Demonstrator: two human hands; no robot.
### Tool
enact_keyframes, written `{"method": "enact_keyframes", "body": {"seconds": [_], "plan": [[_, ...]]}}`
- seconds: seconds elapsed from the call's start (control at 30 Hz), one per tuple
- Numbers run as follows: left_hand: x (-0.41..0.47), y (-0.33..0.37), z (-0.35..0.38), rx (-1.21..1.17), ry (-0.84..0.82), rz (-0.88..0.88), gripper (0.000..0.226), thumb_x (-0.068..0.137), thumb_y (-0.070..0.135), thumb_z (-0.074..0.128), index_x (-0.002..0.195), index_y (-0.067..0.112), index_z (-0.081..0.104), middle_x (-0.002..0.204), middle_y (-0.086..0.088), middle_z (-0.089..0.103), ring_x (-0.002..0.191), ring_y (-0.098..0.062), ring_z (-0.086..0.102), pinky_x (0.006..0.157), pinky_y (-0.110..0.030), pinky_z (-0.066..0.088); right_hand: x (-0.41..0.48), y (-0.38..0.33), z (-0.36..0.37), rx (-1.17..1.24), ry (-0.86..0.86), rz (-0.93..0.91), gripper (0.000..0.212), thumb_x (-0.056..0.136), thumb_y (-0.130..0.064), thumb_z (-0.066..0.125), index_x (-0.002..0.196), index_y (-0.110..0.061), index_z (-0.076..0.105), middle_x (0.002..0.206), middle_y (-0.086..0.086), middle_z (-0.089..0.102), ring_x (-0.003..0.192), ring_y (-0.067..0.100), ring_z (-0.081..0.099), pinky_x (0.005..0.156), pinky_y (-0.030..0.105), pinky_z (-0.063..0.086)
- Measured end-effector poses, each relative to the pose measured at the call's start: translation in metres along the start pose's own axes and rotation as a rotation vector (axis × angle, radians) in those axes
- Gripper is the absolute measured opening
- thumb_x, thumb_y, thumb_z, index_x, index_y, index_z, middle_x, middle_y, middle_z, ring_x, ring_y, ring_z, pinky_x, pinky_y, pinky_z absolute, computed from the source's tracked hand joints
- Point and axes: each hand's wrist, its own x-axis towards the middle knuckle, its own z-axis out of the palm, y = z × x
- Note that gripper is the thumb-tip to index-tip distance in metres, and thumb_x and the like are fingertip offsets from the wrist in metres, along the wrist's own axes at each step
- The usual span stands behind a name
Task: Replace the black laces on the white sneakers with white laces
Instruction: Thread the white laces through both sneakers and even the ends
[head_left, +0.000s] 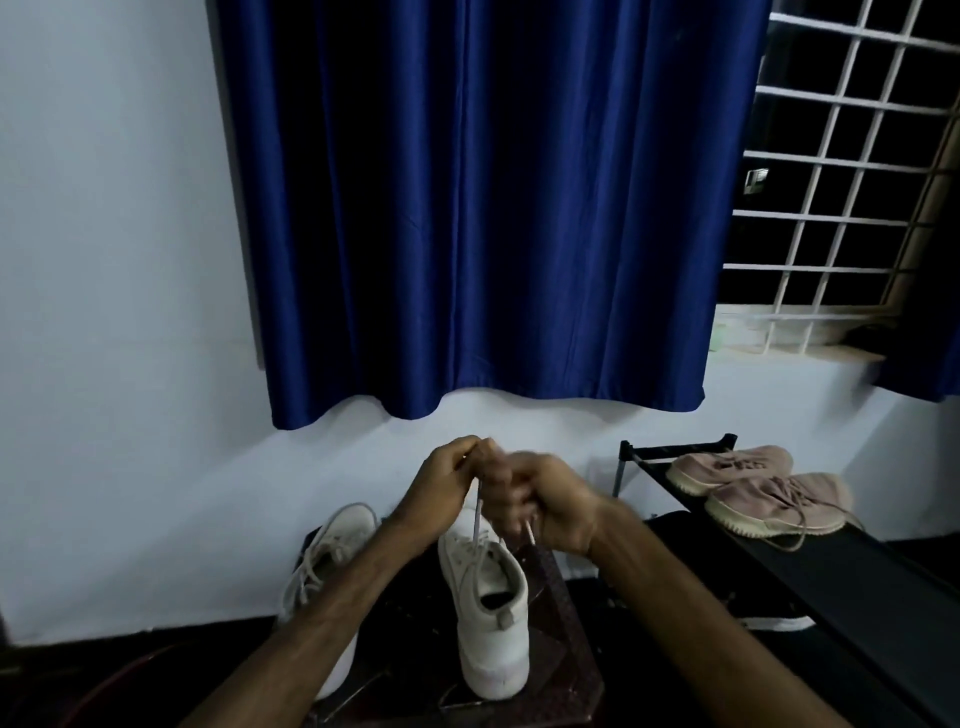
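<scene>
A white sneaker (491, 618) stands on a small dark stool (563, 675), heel toward me. Its white lace (475, 519) runs up from the eyelets into both hands. My left hand (447, 480) pinches one lace end high above the shoe. My right hand (545, 501) grips the other lace end close beside it, with a short tip hanging below the fist. The second white sneaker (324, 571) sits to the left, white laces threaded, partly hidden by my left forearm.
A black shoe rack (779, 566) at the right carries a pair of pink sneakers (758, 486). A dark shoe (769, 610) lies beneath it. A blue curtain (483, 208) hangs on the white wall ahead, with a grilled window (841, 171) at right.
</scene>
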Motion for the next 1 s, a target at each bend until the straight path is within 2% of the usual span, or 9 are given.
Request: {"method": "enact_keyframes", "body": {"seconds": [0.07,0.1,0.23,0.4,0.57,0.7,0.77,0.9,1.0], "plan": [[-0.008,-0.004,0.010,-0.195,-0.007,-0.082,0.023,0.100,0.020,0.049,0.098,0.008,0.068,0.091,-0.012,0.070,0.090,-0.017,0.063,0.087,-0.036,0.049,0.004,-0.005,-0.003,0.274,-0.108,-0.057,0.039,0.102,-0.034,0.038,0.070,-0.016,0.050,0.048,-0.008,0.034,0.043,0.006,0.028,0.052,0.021,0.038],[-0.012,-0.005,0.016,-0.231,-0.006,-0.139,0.023,0.101,0.014,0.047,0.102,0.007,0.069,0.091,-0.011,0.072,0.090,-0.018,0.065,0.086,-0.036,0.051,0.007,-0.005,-0.005,0.351,-0.109,-0.094,0.038,0.102,-0.035,0.040,0.071,-0.015,0.053,0.049,-0.007,0.036,0.043,0.006,0.031,0.055,0.021,0.043],[-0.014,-0.014,0.025,-0.440,0.019,-0.336,0.029,0.098,0.011,0.051,0.080,0.012,0.073,0.077,-0.010,0.067,0.072,-0.021,0.060,0.084,-0.044,0.048,0.019,-0.002,-0.006,0.487,-0.028,-0.195,0.041,0.101,-0.034,0.040,0.066,-0.015,0.050,0.046,-0.006,0.035,0.039,0.008,0.034,0.050,0.023,0.045],[-0.011,-0.020,0.020,-0.461,-0.018,-0.341,0.024,0.100,0.020,0.054,0.089,0.009,0.072,0.082,-0.011,0.070,0.071,-0.019,0.065,0.078,-0.038,0.053,0.021,0.002,-0.015,0.447,0.017,-0.179,0.059,0.102,-0.047,0.034,0.052,-0.017,0.043,0.035,-0.007,0.030,0.031,0.006,0.030,0.042,0.021,0.038],[-0.009,-0.018,0.011,-0.232,-0.028,-0.262,0.021,0.102,0.018,0.052,0.094,0.003,0.065,0.080,-0.007,0.068,0.070,-0.013,0.067,0.066,-0.024,0.053,0.022,0.013,-0.016,0.369,0.092,-0.140,0.054,0.100,-0.044,0.040,0.053,-0.018,0.040,0.035,-0.007,0.028,0.029,0.006,0.027,0.040,0.023,0.041],[-0.006,-0.018,0.012,0.300,0.007,-0.131,0.021,0.103,0.022,0.046,0.101,0.008,0.062,0.100,-0.006,0.059,0.092,-0.023,0.062,0.086,-0.043,0.050,0.016,0.013,-0.004,0.217,0.279,-0.164,0.053,0.103,-0.041,0.037,0.057,-0.015,0.040,0.039,-0.003,0.028,0.032,0.010,0.030,0.044,0.025,0.045],[-0.007,-0.016,0.014,0.552,0.039,-0.102,0.017,0.100,0.021,0.046,0.103,0.011,0.060,0.109,-0.002,0.051,0.097,-0.025,0.058,0.085,-0.042,0.047,0.017,0.015,0.000,0.240,0.356,-0.190,0.056,0.103,-0.040,0.040,0.053,-0.014,0.041,0.038,-0.001,0.028,0.033,0.013,0.034,0.044,0.025,0.046],[-0.013,-0.016,0.012,0.658,0.026,-0.117,0.016,0.101,0.021,0.042,0.104,0.014,0.056,0.117,0.000,0.047,0.100,-0.025,0.058,0.082,-0.040,0.046,0.008,0.009,-0.005,0.244,0.348,-0.128,0.051,0.104,-0.034,0.042,0.058,-0.011,0.046,0.043,0.005,0.040,0.047,0.018,0.053,0.061,0.030,0.059],[-0.015,-0.020,0.002,0.715,0.012,-0.126,0.027,0.106,0.034,0.034,0.102,0.019,0.055,0.112,0.003,0.048,0.096,-0.024,0.058,0.080,-0.039,0.045,0.001,0.011,-0.019,-0.087,0.382,-0.053,0.044,0.105,-0.030,0.039,0.068,-0.009,0.050,0.061,0.010,0.054,0.069,0.022,0.058,0.071,0.033,0.058]]}}
